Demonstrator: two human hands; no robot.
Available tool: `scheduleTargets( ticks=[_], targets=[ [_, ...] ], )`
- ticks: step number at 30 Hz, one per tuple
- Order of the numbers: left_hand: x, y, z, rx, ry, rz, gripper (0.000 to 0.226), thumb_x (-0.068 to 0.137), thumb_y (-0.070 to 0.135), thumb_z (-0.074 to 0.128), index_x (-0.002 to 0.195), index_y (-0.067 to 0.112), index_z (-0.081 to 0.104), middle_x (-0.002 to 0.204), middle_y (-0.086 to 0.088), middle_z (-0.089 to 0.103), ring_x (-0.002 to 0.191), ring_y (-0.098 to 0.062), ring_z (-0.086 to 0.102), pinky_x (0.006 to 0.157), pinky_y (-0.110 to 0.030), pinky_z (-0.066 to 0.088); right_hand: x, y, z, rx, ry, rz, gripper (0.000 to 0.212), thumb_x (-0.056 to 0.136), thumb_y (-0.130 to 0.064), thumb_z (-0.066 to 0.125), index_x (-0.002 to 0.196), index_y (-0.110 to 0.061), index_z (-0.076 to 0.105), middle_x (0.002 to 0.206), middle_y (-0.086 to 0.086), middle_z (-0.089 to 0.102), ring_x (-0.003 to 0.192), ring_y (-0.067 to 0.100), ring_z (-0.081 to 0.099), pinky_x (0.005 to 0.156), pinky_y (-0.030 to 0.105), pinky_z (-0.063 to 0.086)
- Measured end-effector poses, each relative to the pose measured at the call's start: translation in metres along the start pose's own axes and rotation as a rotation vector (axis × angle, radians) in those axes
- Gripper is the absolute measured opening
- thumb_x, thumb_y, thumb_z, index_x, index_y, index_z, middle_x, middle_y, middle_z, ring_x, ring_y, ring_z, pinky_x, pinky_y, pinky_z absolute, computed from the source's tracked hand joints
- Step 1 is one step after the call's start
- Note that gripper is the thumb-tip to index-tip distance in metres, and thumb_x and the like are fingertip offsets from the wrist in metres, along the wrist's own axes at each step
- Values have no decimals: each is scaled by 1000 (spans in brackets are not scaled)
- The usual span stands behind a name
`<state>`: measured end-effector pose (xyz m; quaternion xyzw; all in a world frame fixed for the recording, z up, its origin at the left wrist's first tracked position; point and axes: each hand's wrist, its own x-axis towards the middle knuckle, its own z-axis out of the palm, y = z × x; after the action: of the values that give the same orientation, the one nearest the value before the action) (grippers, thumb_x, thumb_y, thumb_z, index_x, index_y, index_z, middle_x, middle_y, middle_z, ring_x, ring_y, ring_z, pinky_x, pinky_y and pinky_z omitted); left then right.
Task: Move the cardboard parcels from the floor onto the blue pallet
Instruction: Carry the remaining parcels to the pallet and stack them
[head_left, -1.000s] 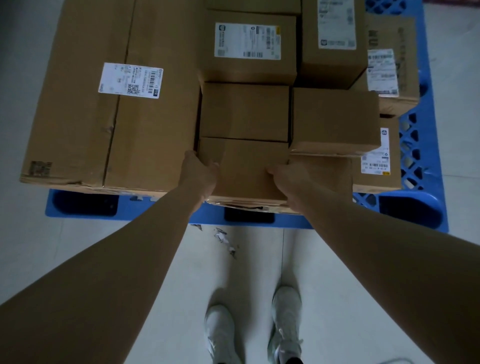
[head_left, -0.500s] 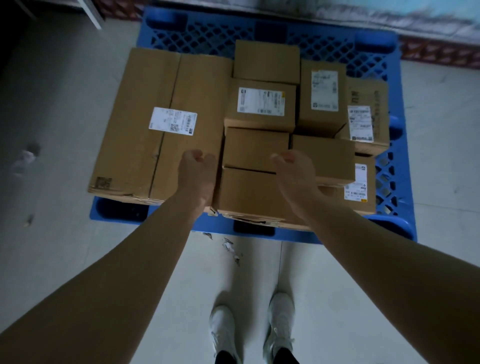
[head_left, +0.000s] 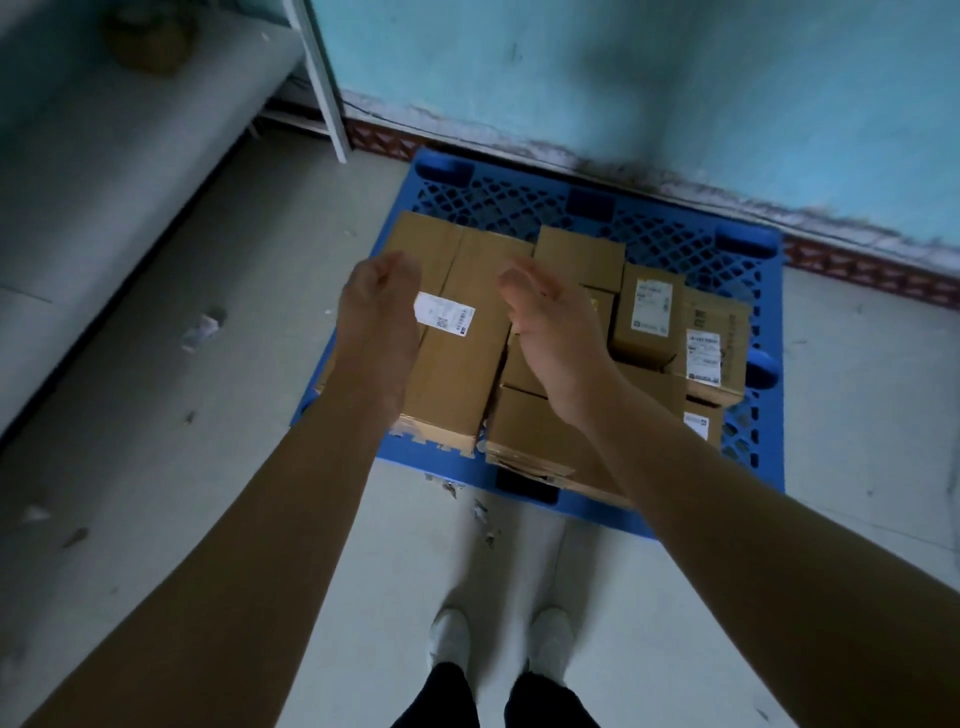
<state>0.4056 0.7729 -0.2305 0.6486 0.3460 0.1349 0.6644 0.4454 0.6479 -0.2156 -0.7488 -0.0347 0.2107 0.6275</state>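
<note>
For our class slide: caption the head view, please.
Left hand and right hand, empty, hover above cardboard parcels stacked on the blue pallet.

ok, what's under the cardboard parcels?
The blue pallet: its lattice deck shows behind and right of the cardboard parcels. The deck directly beneath them is covered; the left hand and right hand also hide part of the stack.

This looks like a plain storage or dispatch room. A blue plastic pallet (head_left: 675, 244) lies on a bare grey floor (head_left: 234, 441) against a worn turquoise wall (head_left: 675, 78). It carries cardboard parcels (head_left: 462, 379) with printed shipping labels (head_left: 445, 320). Paper scraps (head_left: 200, 330) lie on the floor.
</note>
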Motion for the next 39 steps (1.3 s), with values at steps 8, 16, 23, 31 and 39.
scheduleTargets(
  ticks=[8,16,23,31,39],
  targets=[
    [-93,90,-85,-71,173,221,15,92,41,47,97,30,57,110,2,63,111,-16,58,101,-35,43,-81,-94,47,-48,-227,-196,28,96,-32,49,69,-34,52,63,-21,48,62,-7,46,63,14,36],
    [-221,123,-155,-173,554,396,12,100,31,44,103,28,55,112,2,60,111,-14,57,98,-29,41,-171,-140,91,59,-722,-345,29,96,-31,53,123,-21,56,110,-20,55,99,-9,52,104,21,40],
    [-359,74,-188,-245,966,405,23,96,36,46,113,22,54,116,0,61,114,-14,57,96,-26,42,-278,-113,132,-34,-1138,-470,41,97,-36,48,132,-15,53,128,-7,57,119,4,50,109,29,37],
    [-562,23,-218,-290,1524,420,13,101,25,45,104,23,57,107,2,63,106,-12,59,89,-23,42,-471,-70,158,-42,-1673,-445,46,95,-41,50,133,-14,52,133,-1,56,119,5,52,106,26,39],
    [-754,-41,-202,-316,1911,362,23,102,28,41,117,15,53,116,-3,60,116,-17,56,98,-27,43,-656,5,135,-175,-2086,-373,31,96,-39,50,122,-22,55,117,-14,59,113,3,53,95,18,40]
  ],
)
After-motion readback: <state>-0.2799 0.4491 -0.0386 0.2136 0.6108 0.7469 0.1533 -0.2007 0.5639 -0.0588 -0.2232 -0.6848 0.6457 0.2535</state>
